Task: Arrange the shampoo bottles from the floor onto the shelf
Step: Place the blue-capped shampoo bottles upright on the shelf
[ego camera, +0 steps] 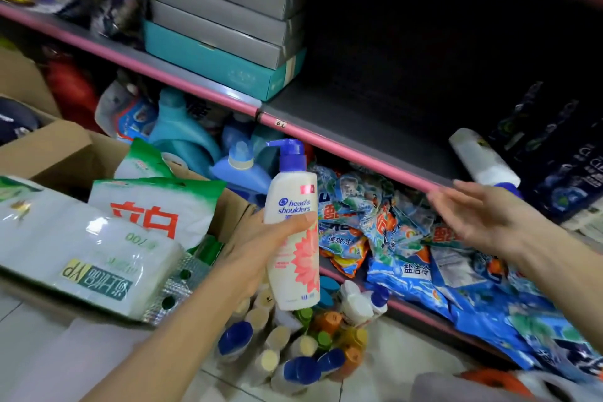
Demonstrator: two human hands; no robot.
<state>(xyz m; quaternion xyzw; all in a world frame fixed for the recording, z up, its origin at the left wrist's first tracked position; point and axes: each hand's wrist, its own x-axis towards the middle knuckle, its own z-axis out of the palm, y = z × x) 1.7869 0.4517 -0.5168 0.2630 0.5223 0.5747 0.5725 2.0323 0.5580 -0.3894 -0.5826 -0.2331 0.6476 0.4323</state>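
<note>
Holding up a white pump bottle with a blue pump head (293,228) in the left hand (257,248), fingers wrapped around its middle. The label reads "head & shoulders" in blue, with a pink flower print below it and a small red tag near the top; the rest is too small to read. It's upright in the air, in front of the pink-edged shelf (342,143), above a cluster of small bottles with blue, orange, green and cream caps (293,346) standing on the tiled floor. The right hand (483,215) is empty, fingers spread loose near the shelf edge, just beside a white bottle lying on its side (483,157) on the shelf. A little handwritten sticker (280,123) on the shelf edge looks like "6" something. Below are blue detergent packets with Chinese print (401,254). On the left, a cardboard box (65,150) holds a white-and-green bag with big red characters (153,206).
</note>
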